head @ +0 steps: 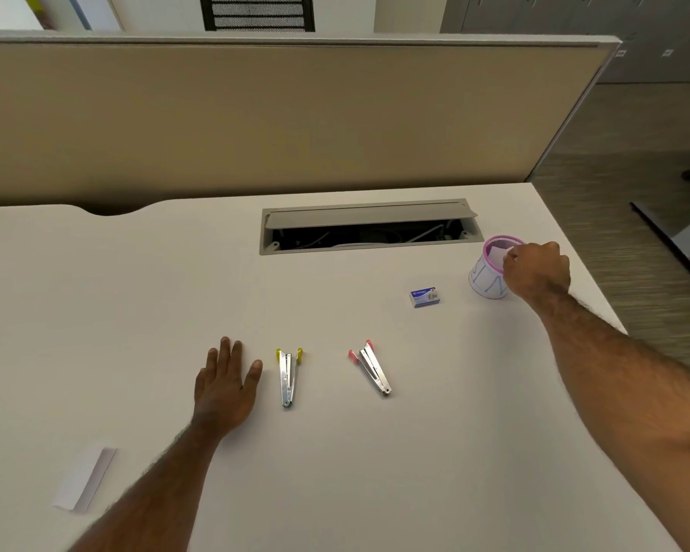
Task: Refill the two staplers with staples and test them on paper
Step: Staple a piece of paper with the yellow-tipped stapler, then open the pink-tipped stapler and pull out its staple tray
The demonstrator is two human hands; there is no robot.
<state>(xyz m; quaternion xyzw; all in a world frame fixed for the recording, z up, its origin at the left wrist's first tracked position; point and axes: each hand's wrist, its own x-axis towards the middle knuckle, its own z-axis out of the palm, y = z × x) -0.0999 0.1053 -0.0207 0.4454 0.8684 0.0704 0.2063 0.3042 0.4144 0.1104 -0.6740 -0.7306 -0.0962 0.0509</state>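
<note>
Yellow-tipped stapler point(289, 376): metal, hinged open, long axis running near-to-far, coloured ends far. Pink-tipped stapler point(371, 367): same build, open, angled, pink ends far-left. Both mid-desk, apart. Staple box point(424, 297): blue-white, beyond them to the right. Left hand point(224, 386): flat on the desk point(375, 472), fingers spread. Right hand point(536, 270): fingers curled, pinching white paper point(498, 253) in a pink-rimmed cup point(486, 274). Folded paper slip point(84, 478) near-left. Beige partition point(255, 121) behind.

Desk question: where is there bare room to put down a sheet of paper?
The desk is bare in front of both staplers, between the arms. Its far-left stretch, behind the left hand, is also free. It is crowded at the right: staple box, pink cup, right hand.
</note>
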